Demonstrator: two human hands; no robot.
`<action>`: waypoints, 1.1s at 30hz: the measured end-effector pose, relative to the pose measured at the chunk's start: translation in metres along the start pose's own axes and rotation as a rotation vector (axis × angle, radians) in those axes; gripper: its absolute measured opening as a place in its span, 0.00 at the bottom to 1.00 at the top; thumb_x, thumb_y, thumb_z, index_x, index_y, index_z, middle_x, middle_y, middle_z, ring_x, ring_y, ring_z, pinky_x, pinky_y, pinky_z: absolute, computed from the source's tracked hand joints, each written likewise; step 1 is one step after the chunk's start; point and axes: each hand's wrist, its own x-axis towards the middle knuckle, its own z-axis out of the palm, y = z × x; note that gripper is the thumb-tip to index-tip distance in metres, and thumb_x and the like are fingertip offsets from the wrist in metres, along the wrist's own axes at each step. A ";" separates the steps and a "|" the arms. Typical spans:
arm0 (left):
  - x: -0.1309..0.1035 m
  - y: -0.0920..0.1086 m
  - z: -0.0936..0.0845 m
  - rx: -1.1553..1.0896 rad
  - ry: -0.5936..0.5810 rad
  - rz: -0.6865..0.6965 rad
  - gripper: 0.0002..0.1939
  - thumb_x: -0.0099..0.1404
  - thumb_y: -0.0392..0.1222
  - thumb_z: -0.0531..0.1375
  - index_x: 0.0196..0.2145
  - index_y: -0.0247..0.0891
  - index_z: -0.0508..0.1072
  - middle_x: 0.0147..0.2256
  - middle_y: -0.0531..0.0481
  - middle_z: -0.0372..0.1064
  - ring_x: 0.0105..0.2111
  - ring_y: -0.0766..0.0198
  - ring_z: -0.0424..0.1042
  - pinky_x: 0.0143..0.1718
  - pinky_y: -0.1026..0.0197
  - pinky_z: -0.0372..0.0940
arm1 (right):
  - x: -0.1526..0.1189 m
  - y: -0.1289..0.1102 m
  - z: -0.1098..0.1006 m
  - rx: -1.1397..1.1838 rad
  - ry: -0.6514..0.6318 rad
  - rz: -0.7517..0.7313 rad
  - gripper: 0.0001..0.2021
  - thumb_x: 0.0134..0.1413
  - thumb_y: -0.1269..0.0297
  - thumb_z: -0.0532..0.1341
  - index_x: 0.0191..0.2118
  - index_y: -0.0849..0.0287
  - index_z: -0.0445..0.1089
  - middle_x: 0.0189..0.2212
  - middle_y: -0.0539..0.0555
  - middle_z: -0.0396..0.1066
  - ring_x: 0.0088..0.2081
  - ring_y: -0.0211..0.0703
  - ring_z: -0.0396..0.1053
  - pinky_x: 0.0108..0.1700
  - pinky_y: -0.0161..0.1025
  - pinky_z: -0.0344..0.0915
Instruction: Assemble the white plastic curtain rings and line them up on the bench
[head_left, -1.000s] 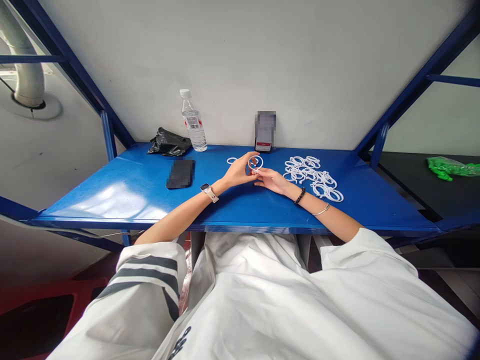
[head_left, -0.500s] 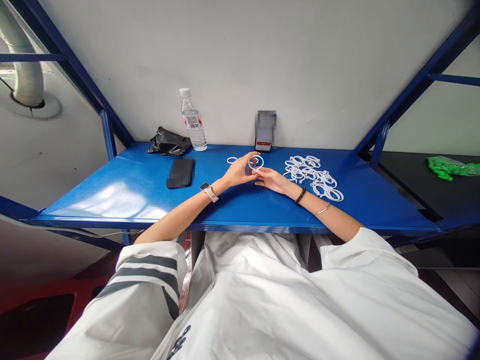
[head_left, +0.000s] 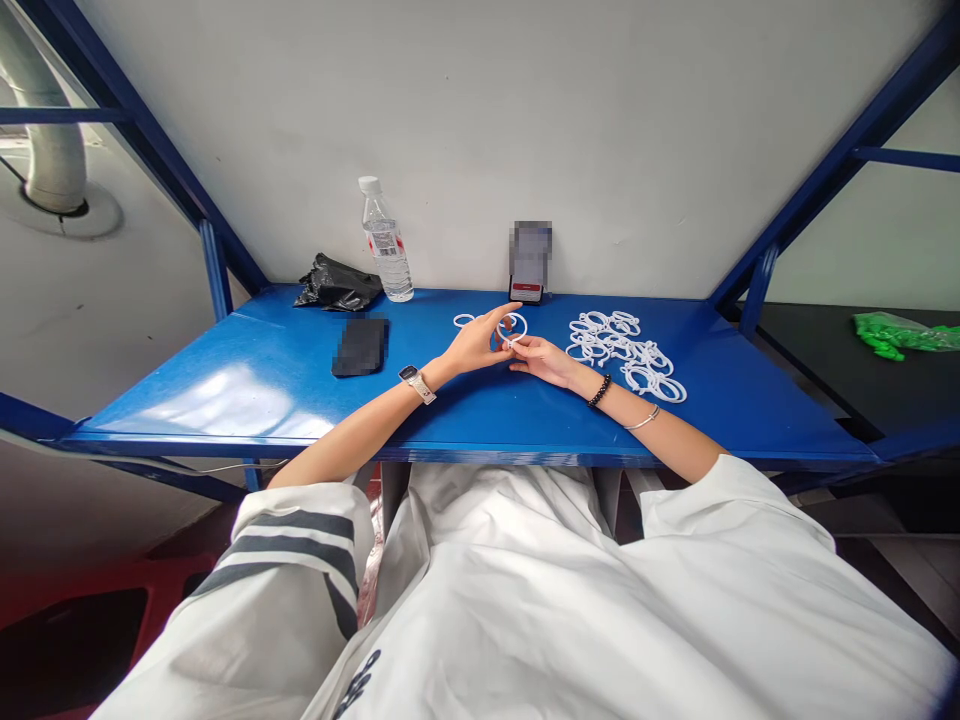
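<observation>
Above the middle of the blue table, both my hands meet at a loop of white cord or tubing, a white ring (head_left: 526,326). My left hand (head_left: 478,343) curves around its left side, the thumb low and the index finger stretched along the top; other fingertips show through the loop. At the bottom of the ring, my right hand (head_left: 547,361) pinches it between thumb and fingers. Some of the left fingers' contact is hidden. Another white loop (head_left: 464,320) lies on the table just behind my left hand. To the right of my right hand lies a pile of similar white rings (head_left: 651,362).
On the blue table (head_left: 420,415) a black phone-like slab (head_left: 361,347) lies at left, near a black plastic bag (head_left: 337,284) and an upright water bottle (head_left: 388,250). A phone (head_left: 529,265) leans against the wall. Green items in a clear bag (head_left: 900,335) lie on the dark surface at right.
</observation>
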 end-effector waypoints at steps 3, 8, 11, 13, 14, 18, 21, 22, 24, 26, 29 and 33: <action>0.000 0.000 0.001 -0.009 -0.001 0.004 0.37 0.64 0.46 0.62 0.67 0.37 0.55 0.50 0.40 0.74 0.30 0.65 0.72 0.35 0.62 0.68 | 0.000 0.001 0.000 -0.012 0.001 -0.005 0.12 0.44 0.60 0.76 0.34 0.58 0.79 0.37 0.50 0.76 0.40 0.37 0.71 0.43 0.34 0.68; 0.000 0.001 0.002 -0.008 -0.009 0.008 0.38 0.64 0.46 0.60 0.68 0.36 0.54 0.49 0.41 0.74 0.30 0.66 0.73 0.35 0.62 0.67 | 0.000 0.000 0.001 -0.050 0.003 -0.006 0.11 0.46 0.59 0.76 0.34 0.57 0.79 0.38 0.51 0.77 0.40 0.38 0.72 0.43 0.34 0.68; 0.000 0.005 0.001 -0.012 -0.016 0.011 0.39 0.65 0.46 0.59 0.69 0.37 0.52 0.48 0.41 0.74 0.30 0.66 0.73 0.32 0.64 0.66 | 0.000 0.000 0.001 -0.050 0.005 -0.008 0.11 0.45 0.59 0.76 0.34 0.57 0.79 0.37 0.50 0.77 0.40 0.37 0.72 0.42 0.33 0.69; 0.000 0.007 0.000 -0.009 -0.015 0.024 0.38 0.65 0.46 0.59 0.69 0.38 0.53 0.49 0.41 0.73 0.32 0.65 0.74 0.33 0.64 0.66 | 0.000 0.000 0.001 -0.044 0.012 -0.004 0.11 0.45 0.60 0.76 0.34 0.57 0.79 0.36 0.50 0.77 0.39 0.37 0.72 0.42 0.34 0.69; 0.000 0.008 0.000 -0.005 -0.014 0.029 0.37 0.66 0.46 0.58 0.69 0.38 0.54 0.50 0.41 0.73 0.33 0.64 0.75 0.33 0.64 0.67 | 0.000 0.000 0.001 -0.040 0.016 -0.002 0.10 0.45 0.61 0.76 0.34 0.57 0.79 0.36 0.50 0.77 0.39 0.37 0.72 0.42 0.34 0.69; 0.000 0.008 0.001 -0.003 -0.018 0.032 0.34 0.65 0.44 0.58 0.67 0.39 0.57 0.50 0.41 0.73 0.32 0.65 0.75 0.35 0.63 0.67 | 0.000 0.001 0.000 -0.033 0.027 -0.001 0.10 0.46 0.62 0.75 0.34 0.56 0.78 0.36 0.50 0.77 0.38 0.37 0.72 0.43 0.35 0.69; 0.000 0.007 0.001 -0.007 -0.022 0.033 0.34 0.65 0.43 0.58 0.67 0.38 0.57 0.48 0.41 0.73 0.31 0.65 0.74 0.34 0.63 0.67 | 0.000 0.001 0.000 -0.034 0.024 -0.004 0.10 0.45 0.61 0.76 0.34 0.56 0.78 0.36 0.49 0.77 0.39 0.37 0.72 0.43 0.35 0.69; 0.000 0.007 0.001 -0.007 -0.023 0.033 0.34 0.65 0.43 0.58 0.67 0.38 0.57 0.48 0.41 0.73 0.30 0.65 0.74 0.34 0.63 0.67 | 0.001 0.001 -0.001 -0.035 0.023 -0.006 0.11 0.45 0.60 0.76 0.34 0.56 0.79 0.37 0.50 0.77 0.39 0.37 0.72 0.43 0.35 0.69; 0.000 0.006 0.001 -0.007 -0.024 0.030 0.34 0.64 0.43 0.58 0.67 0.38 0.57 0.48 0.41 0.73 0.30 0.66 0.74 0.34 0.63 0.67 | 0.001 0.001 0.000 -0.035 0.026 -0.005 0.12 0.44 0.59 0.76 0.34 0.56 0.79 0.37 0.50 0.77 0.39 0.37 0.72 0.42 0.35 0.68; 0.000 0.006 0.001 -0.008 -0.025 0.027 0.34 0.64 0.43 0.59 0.66 0.37 0.57 0.48 0.41 0.73 0.29 0.66 0.73 0.33 0.63 0.67 | 0.001 0.001 0.000 -0.035 0.036 -0.001 0.12 0.43 0.60 0.76 0.35 0.56 0.79 0.36 0.50 0.77 0.39 0.37 0.72 0.42 0.34 0.68; 0.001 0.006 0.001 -0.010 -0.026 0.022 0.33 0.65 0.43 0.59 0.65 0.36 0.58 0.47 0.42 0.73 0.29 0.66 0.73 0.34 0.63 0.67 | 0.001 0.000 0.002 -0.034 0.052 0.006 0.11 0.44 0.61 0.76 0.34 0.57 0.79 0.36 0.50 0.77 0.38 0.37 0.72 0.41 0.34 0.68; 0.002 0.007 0.000 0.004 -0.035 -0.001 0.32 0.64 0.43 0.59 0.64 0.37 0.59 0.46 0.42 0.74 0.30 0.64 0.73 0.35 0.61 0.67 | 0.000 0.000 0.004 -0.041 0.085 0.001 0.11 0.44 0.61 0.76 0.34 0.58 0.79 0.34 0.51 0.77 0.38 0.37 0.72 0.40 0.34 0.67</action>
